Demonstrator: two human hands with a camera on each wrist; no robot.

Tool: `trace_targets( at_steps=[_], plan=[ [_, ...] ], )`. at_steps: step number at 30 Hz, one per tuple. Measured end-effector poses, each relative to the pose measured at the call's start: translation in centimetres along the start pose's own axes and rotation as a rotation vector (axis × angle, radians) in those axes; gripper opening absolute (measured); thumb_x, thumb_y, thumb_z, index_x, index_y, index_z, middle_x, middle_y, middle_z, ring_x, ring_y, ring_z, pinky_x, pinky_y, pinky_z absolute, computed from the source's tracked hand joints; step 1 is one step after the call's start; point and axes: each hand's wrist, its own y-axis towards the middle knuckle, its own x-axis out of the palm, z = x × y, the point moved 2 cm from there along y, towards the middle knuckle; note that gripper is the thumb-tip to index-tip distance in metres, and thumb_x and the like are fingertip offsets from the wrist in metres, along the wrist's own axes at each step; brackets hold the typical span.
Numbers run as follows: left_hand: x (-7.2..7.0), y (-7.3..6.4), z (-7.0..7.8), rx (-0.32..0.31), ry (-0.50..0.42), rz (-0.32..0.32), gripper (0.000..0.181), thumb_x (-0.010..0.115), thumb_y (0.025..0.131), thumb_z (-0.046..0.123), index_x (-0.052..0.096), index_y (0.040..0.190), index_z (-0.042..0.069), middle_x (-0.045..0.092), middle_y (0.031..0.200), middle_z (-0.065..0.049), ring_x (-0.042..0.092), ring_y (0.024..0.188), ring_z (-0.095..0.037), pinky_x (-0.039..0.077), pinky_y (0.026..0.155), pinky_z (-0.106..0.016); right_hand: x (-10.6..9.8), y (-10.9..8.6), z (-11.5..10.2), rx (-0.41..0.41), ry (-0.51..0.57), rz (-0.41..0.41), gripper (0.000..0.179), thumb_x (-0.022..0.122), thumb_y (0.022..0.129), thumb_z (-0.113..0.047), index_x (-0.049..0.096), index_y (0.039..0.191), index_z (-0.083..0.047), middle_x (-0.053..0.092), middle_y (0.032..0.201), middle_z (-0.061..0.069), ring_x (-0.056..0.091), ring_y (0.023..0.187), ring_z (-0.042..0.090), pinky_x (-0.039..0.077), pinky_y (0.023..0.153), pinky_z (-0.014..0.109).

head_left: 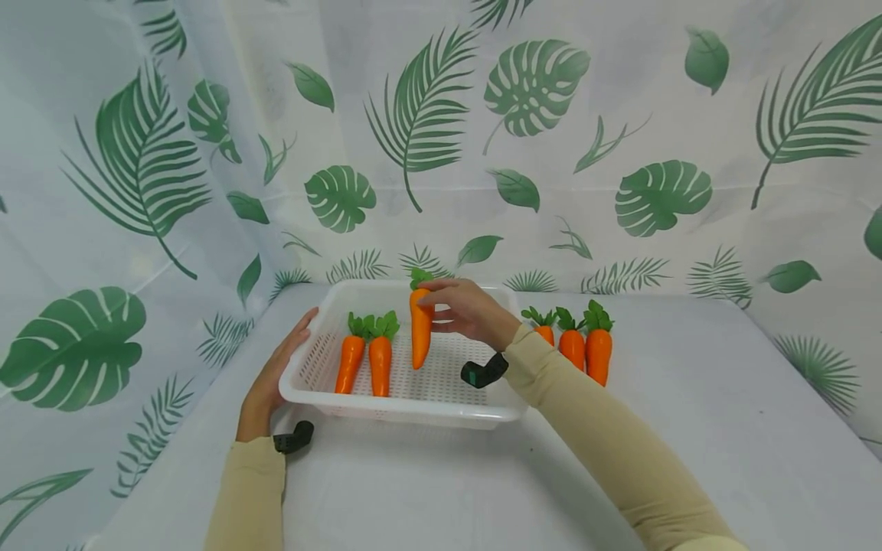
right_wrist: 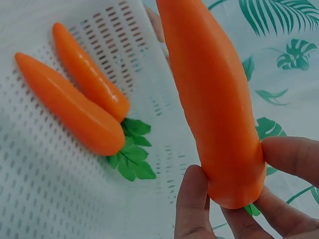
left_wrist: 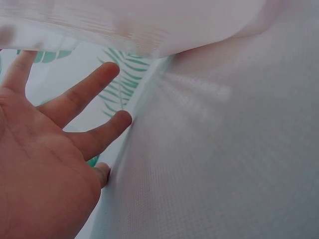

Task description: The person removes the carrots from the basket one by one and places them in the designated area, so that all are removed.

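Note:
My right hand (head_left: pixel 468 306) pinches an orange carrot (head_left: pixel 421 329) near its leafy top, above the white basket (head_left: pixel 413 414). The carrot's tip points down in the head view; up close, the right wrist view shows thumb and fingers around the thick end of the carrot (right_wrist: pixel 217 104). Two more carrots lie side by side in the basket's left part, one carrot (head_left: pixel 350 366) left of the other carrot (head_left: pixel 380 367), leaves away from me. Along the basket's left side rests my left hand (head_left: pixel 272 379). Its fingers (left_wrist: pixel 82 94) are spread and fairly straight in the left wrist view, below the rim.
Right of the basket lie three more carrots (head_left: pixel 598 356) on the white table (head_left: pixel 689 413), partly hidden behind my right sleeve (head_left: pixel 599 428). A leaf-printed cloth (head_left: pixel 441 138) hangs behind the table and along its left. Each wrist carries a small black camera (head_left: pixel 295 438).

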Motion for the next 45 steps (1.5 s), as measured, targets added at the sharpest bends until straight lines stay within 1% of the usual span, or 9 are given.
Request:
trace_targets(
  at_steps=[4, 7, 12, 16, 18, 25, 30, 38, 45],
  plan=[
    [0.0, -0.1, -0.1, 0.004, -0.006, 0.003, 0.063, 0.033, 0.116, 0.051, 0.012, 0.174, 0.035, 0.019, 0.177, -0.007, 0.037, 0.142, -0.034, 0.051, 0.103, -0.029, -0.6, -0.5, -0.1, -0.012, -0.007, -0.014, 0.047, 0.065, 0.104, -0.008, 0.057, 0.151, 0.000, 0.060, 0.142, 0.019, 0.059, 0.125, 0.041, 0.050, 0.110, 0.053],
    [-0.1, -0.2, -0.1, 0.000, -0.013, 0.004, 0.064, 0.033, 0.116, 0.051, 0.012, 0.174, 0.035, 0.019, 0.177, -0.007, 0.037, 0.141, -0.034, 0.053, 0.101, -0.028, -1.1, -0.7, -0.2, -0.017, -0.015, -0.017, 0.048, 0.064, 0.104, -0.008, 0.057, 0.151, 0.000, 0.059, 0.144, 0.020, 0.058, 0.127, 0.042, 0.050, 0.110, 0.053],
    [-0.1, -0.2, -0.1, -0.007, -0.005, 0.012, 0.063, 0.033, 0.115, 0.052, 0.013, 0.173, 0.037, 0.020, 0.177, -0.005, 0.036, 0.142, -0.035, 0.050, 0.107, -0.037, -2.1, -1.1, -0.2, -0.011, -0.027, 0.000, 0.048, 0.065, 0.104, -0.009, 0.057, 0.151, -0.002, 0.058, 0.146, 0.020, 0.058, 0.128, 0.043, 0.050, 0.110, 0.053],
    [-0.1, -0.2, -0.1, -0.005, 0.007, 0.010, 0.064, 0.033, 0.115, 0.052, 0.013, 0.173, 0.037, 0.018, 0.178, -0.004, 0.034, 0.145, -0.036, 0.043, 0.114, -0.048, -2.9, -1.6, -0.4, -0.008, -0.010, 0.021, 0.048, 0.064, 0.105, -0.009, 0.056, 0.153, -0.002, 0.055, 0.148, 0.020, 0.055, 0.130, 0.043, 0.048, 0.112, 0.053],
    [0.0, -0.1, -0.1, -0.003, 0.007, 0.008, 0.064, 0.034, 0.115, 0.052, 0.013, 0.174, 0.037, 0.018, 0.178, -0.003, 0.033, 0.146, -0.036, 0.040, 0.115, -0.051, -3.4, -1.8, -0.4, -0.015, 0.003, 0.027, 0.049, 0.063, 0.106, -0.008, 0.055, 0.154, -0.002, 0.054, 0.149, 0.020, 0.054, 0.131, 0.043, 0.047, 0.113, 0.054],
    [0.1, 0.0, 0.0, 0.004, 0.005, 0.008, 0.064, 0.034, 0.115, 0.052, 0.013, 0.174, 0.036, 0.016, 0.178, -0.002, 0.031, 0.148, -0.036, 0.036, 0.117, -0.056, -5.1, -2.7, -0.4, -0.037, 0.027, 0.031, 0.050, 0.061, 0.107, -0.009, 0.052, 0.155, -0.001, 0.054, 0.149, 0.020, 0.054, 0.129, 0.040, 0.045, 0.115, 0.052],
    [0.1, 0.0, 0.0, 0.005, -0.001, 0.001, 0.065, 0.034, 0.115, 0.051, 0.012, 0.174, 0.035, 0.015, 0.178, -0.003, 0.029, 0.149, -0.037, 0.032, 0.120, -0.059, -6.2, -3.2, -0.3, -0.043, 0.032, 0.034, 0.052, 0.060, 0.108, -0.011, 0.049, 0.158, -0.001, 0.052, 0.152, 0.020, 0.053, 0.132, 0.041, 0.043, 0.116, 0.052],
    [0.0, 0.2, -0.3, 0.001, -0.017, -0.003, 0.066, 0.035, 0.115, 0.052, 0.012, 0.174, 0.035, 0.016, 0.178, -0.003, 0.030, 0.150, -0.037, 0.033, 0.119, -0.059, -8.0, -4.2, -0.3, -0.053, 0.047, 0.054, 0.055, 0.061, 0.109, -0.014, 0.046, 0.161, -0.002, 0.050, 0.154, 0.019, 0.050, 0.136, 0.040, 0.041, 0.118, 0.052],
    [0.0, 0.1, -0.3, 0.001, -0.001, 0.012, 0.067, 0.037, 0.114, 0.054, 0.013, 0.174, 0.036, 0.017, 0.178, -0.003, 0.032, 0.148, -0.038, 0.036, 0.117, -0.059, -9.6, -5.0, -0.5, -0.039, 0.075, 0.109, 0.057, 0.063, 0.109, -0.016, 0.045, 0.162, -0.005, 0.046, 0.159, 0.017, 0.048, 0.140, 0.041, 0.040, 0.119, 0.050]
  ],
)
